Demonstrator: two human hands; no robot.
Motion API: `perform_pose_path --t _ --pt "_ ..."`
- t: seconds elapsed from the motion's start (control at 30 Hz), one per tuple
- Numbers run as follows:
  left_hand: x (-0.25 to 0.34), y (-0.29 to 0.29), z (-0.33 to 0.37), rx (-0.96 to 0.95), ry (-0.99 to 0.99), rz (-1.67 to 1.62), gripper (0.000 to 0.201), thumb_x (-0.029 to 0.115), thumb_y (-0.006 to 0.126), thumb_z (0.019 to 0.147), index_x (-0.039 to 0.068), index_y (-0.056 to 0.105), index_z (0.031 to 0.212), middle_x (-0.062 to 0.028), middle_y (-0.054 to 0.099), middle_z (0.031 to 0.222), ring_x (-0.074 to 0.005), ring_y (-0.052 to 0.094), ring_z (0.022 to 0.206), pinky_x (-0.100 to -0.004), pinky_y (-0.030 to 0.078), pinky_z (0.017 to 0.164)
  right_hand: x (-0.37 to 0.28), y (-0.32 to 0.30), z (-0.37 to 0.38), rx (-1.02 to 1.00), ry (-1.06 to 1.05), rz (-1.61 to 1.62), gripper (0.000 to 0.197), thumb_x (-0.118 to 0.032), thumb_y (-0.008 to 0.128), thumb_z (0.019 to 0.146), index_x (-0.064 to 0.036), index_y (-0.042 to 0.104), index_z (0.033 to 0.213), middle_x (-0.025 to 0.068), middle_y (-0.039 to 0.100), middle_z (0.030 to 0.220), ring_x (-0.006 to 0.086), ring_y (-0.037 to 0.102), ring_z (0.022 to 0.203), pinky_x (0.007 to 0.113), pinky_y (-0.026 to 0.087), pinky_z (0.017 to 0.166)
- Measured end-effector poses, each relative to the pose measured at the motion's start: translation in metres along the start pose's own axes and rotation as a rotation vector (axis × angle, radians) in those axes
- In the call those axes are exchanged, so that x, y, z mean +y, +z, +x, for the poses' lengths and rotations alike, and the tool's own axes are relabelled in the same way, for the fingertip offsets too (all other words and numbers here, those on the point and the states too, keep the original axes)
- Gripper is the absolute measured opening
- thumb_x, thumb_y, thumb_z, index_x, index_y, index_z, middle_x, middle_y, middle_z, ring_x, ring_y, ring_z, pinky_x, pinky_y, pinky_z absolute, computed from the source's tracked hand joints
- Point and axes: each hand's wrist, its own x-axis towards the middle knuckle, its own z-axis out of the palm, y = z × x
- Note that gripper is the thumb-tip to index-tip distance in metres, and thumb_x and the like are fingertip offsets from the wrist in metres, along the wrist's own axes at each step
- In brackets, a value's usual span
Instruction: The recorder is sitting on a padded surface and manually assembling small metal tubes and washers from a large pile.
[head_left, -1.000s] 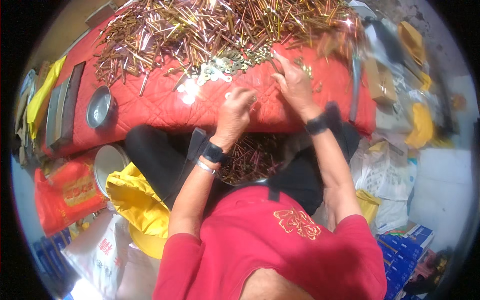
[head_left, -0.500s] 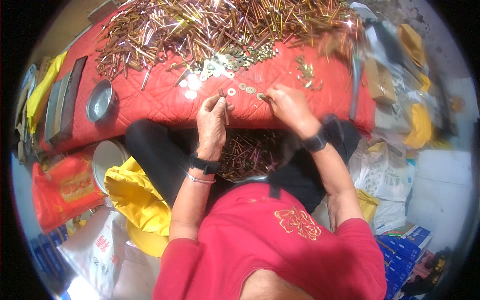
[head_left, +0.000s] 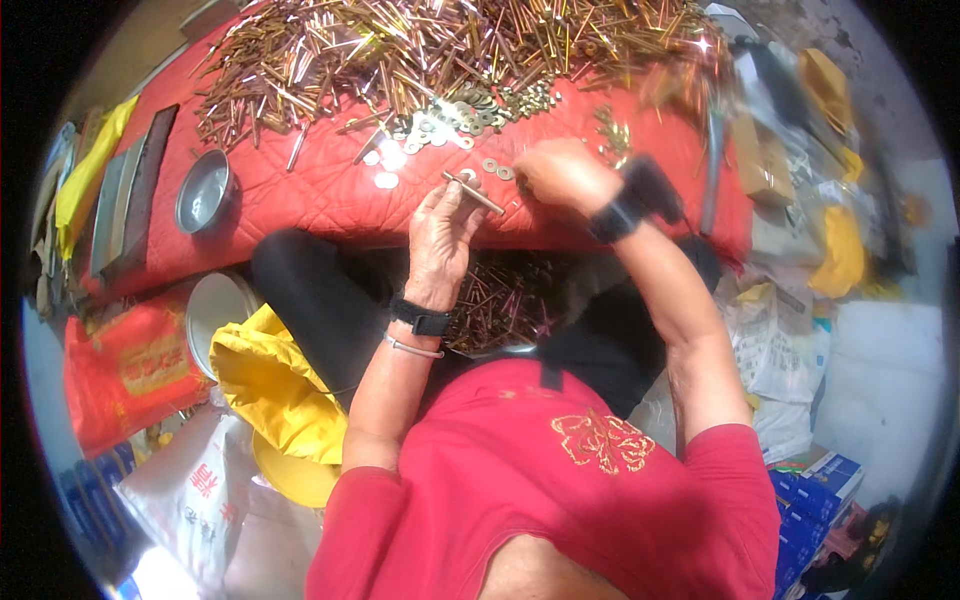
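Observation:
My left hand (head_left: 443, 235) is raised at the near edge of the red quilted cover, pinching a slim metal rod (head_left: 472, 192) that slants down to the right. My right hand (head_left: 565, 175) is curled over the cover, its fingertips close together beside two loose washers (head_left: 504, 173). What those fingers grip, if anything, I cannot make out. Beyond my hands lies a heap of washers (head_left: 440, 130), some glaring in the light, with small brass-coloured nuts (head_left: 530, 102) along its right side. A big pile of copper-coloured rods (head_left: 400, 60) covers the far part.
A round metal bowl (head_left: 205, 192) stands on the red quilted cover (head_left: 290, 200) at the left. More rods (head_left: 505, 305) lie in a container between my legs. A long grey tool (head_left: 712, 170) lies at the right edge. Bags and blue boxes (head_left: 815, 500) surround me.
My left hand has shifted slightly right, and its rod has turned from near upright to slanting across. My right hand has moved a little up and left, its wrist now more bent.

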Motion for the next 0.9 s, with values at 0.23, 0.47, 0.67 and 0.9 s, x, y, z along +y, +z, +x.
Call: perform_pose_path --t 0.23,0.47,0.67,0.9 --pt "-0.001 -0.002 0.011 0.067 0.082 0.001 0.017 0.008 0.06 0.089 -0.001 0.058 0.104 -0.0148 0.065 0.106 -0.024 0.063 0.101 -0.0388 0.053 0.089 -0.013 0.017 -0.055 0.382 0.139 0.817 0.019 -0.013 0.06 0.086 -0.0069 0.065 0.103 0.0128 0.067 0.082 0.0229 0.066 0.078 0.036 0.05 0.069" --pt "-0.004 0.001 0.015 0.05 0.123 0.011 0.012 0.005 0.059 0.089 0.002 0.057 0.1 -0.0106 0.064 0.1 -0.0222 0.064 0.094 -0.0406 0.054 0.087 -0.031 0.011 -0.064 0.372 0.237 0.985 0.021 -0.011 0.06 0.088 -0.0045 0.064 0.108 0.0086 0.065 0.08 0.0121 0.06 0.074 0.028 0.048 0.068" --pt "-0.01 -0.001 0.019 0.064 0.135 0.04 0.015 0.008 0.061 0.089 0.001 0.058 0.101 -0.0126 0.065 0.103 -0.0239 0.063 0.098 -0.0391 0.054 0.088 -0.034 0.008 -0.066 0.443 0.181 0.988 0.023 -0.009 0.058 0.088 -0.0033 0.064 0.11 0.0093 0.068 0.092 0.0135 0.064 0.086 0.027 0.048 0.075" --pt "-0.008 -0.004 0.018 0.036 0.094 0.06 0.017 0.008 0.062 0.089 0.0 0.058 0.103 -0.0107 0.065 0.1 -0.0219 0.064 0.093 -0.0391 0.054 0.085 -0.036 -0.003 -0.068 0.374 0.221 1.03 0.021 -0.008 0.058 0.087 -0.0031 0.065 0.106 0.0126 0.068 0.086 0.0148 0.065 0.08 0.029 0.049 0.072"
